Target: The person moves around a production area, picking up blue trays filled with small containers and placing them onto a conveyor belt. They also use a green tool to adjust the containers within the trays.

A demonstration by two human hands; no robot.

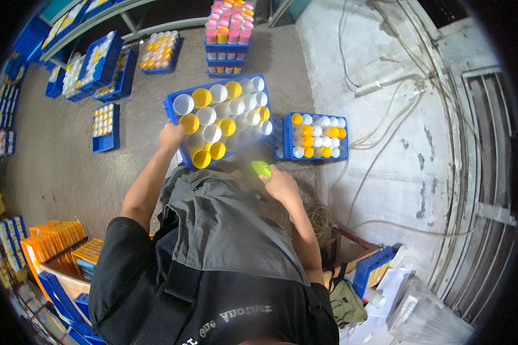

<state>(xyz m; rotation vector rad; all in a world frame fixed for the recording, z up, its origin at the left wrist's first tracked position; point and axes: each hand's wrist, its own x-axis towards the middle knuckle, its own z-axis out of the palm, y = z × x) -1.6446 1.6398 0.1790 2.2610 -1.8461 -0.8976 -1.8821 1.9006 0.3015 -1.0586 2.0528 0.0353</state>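
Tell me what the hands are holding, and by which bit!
The left hand grips the blue crate of cups by its left side. The right hand holds a bright green thing by its right end; what it is, I can't tell.

A blue rectangular crate [171, 110] is being gripped at its eight o'clock edge, sitting toward eleven o'clock, its long sides pointing between two and three. White and yellow cups [202, 97] are filling it in rows, their open mouths facing the viewer. A small lime-green object [260, 167], kind unclear, is being held at the crate's five o'clock.
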